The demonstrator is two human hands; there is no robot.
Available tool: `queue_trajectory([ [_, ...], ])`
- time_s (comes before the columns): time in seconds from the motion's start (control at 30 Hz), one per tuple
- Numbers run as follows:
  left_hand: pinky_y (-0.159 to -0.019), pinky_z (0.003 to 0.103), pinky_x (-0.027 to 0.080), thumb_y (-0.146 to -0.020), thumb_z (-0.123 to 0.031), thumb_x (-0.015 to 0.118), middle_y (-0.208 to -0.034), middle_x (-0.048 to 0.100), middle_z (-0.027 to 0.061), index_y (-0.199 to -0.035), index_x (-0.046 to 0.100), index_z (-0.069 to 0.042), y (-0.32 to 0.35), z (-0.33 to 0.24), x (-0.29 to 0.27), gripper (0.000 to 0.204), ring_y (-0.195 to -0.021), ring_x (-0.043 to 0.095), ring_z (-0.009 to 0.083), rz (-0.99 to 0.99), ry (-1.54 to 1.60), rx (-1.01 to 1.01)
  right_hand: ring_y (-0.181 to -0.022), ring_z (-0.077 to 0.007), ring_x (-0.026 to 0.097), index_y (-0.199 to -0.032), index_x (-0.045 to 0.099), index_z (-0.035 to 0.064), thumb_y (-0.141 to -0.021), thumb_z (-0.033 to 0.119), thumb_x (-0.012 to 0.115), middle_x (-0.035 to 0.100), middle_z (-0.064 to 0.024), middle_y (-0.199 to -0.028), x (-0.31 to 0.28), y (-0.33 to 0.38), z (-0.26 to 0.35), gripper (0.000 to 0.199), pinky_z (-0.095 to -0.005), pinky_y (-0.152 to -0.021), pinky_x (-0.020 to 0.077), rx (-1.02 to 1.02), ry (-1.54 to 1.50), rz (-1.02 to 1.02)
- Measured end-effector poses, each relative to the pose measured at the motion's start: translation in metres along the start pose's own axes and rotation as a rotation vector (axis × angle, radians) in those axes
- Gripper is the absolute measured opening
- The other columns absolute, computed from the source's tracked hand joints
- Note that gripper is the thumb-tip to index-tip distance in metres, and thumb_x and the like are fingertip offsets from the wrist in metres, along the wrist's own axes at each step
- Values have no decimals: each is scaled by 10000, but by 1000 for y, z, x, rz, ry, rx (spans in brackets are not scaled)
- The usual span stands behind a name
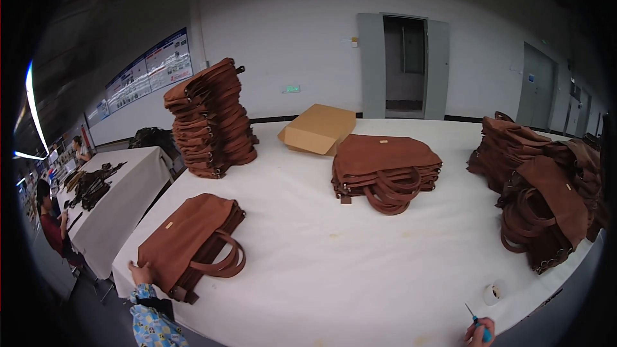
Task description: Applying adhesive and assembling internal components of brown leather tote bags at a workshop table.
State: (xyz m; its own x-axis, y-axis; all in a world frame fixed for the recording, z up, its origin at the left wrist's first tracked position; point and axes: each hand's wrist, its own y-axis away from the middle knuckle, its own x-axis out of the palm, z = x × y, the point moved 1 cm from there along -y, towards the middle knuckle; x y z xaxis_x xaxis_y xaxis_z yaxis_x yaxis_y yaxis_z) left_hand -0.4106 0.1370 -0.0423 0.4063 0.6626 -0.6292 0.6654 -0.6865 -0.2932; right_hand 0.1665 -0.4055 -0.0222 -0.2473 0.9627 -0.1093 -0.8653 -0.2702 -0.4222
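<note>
1. The left hand (pixel 140 274) clasps the near corner of a flat brown leather bag (pixel 186 239), fingers on its edge. The bag tops a small pile at the white table (pixel 334 270) edge, its looped handles lying to the right of the hand.
2. A small pale rectangular label (pixel 169 225) sits on the bag's face, just up from the hand.
3. The right hand (pixel 479 333) shows only partly at the lower edge, closed around a blue-handled tool (pixel 476 319) whose thin tip points up and left.
4. A small roll of white tape (pixel 492 293) lies just above that hand.
5. Far beyond the left hand rises a tall leaning stack of brown bags (pixel 209 119); a lower stack (pixel 385 164) lies mid-table, and more bags (pixel 543 196) are heaped above the right hand.
6. A tan cardboard box (pixel 318 128) lies tilted behind the middle stack.
7. Blue-and-white posters (pixel 151 67) line the left wall; a small green sign (pixel 291 88) hangs on the back wall.
</note>
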Motion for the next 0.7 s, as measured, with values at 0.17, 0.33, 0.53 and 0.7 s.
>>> queue_trajectory([
  [0.17,-925,382,368,-694,-65,630,-1128,500,211,-1158,437,-9,65,-175,-51,506,-1054,483,353,-118,99,747,-776,-292,563,-917,564,-50,-854,56,483,578,-186,-856,-15,2,-14,147,-347,-726,455,-398,307,257],
  [0.33,-633,304,485,-722,-111,648,-878,613,110,-970,576,-7,218,-334,43,278,-704,601,198,647,196,1177,-686,-361,556,-980,545,-50,-799,-26,519,576,-220,-829,-7,1,-26,185,-388,-614,469,-569,431,150],
  [0.53,-950,424,358,-765,-143,579,-1217,483,128,-1182,477,-83,435,-437,141,433,-1143,435,302,902,242,1580,-591,-340,535,-954,547,-42,-778,5,505,565,-209,-760,-8,4,-37,187,-388,-502,444,-662,516,31],
  [0.7,-931,535,299,-765,-253,621,-1215,487,92,-1221,429,-98,511,-464,161,519,-1175,411,253,825,42,1618,-540,-320,516,-857,574,-14,-805,103,505,555,-193,-684,-4,1,-24,145,-380,-460,414,-592,502,-10],
])
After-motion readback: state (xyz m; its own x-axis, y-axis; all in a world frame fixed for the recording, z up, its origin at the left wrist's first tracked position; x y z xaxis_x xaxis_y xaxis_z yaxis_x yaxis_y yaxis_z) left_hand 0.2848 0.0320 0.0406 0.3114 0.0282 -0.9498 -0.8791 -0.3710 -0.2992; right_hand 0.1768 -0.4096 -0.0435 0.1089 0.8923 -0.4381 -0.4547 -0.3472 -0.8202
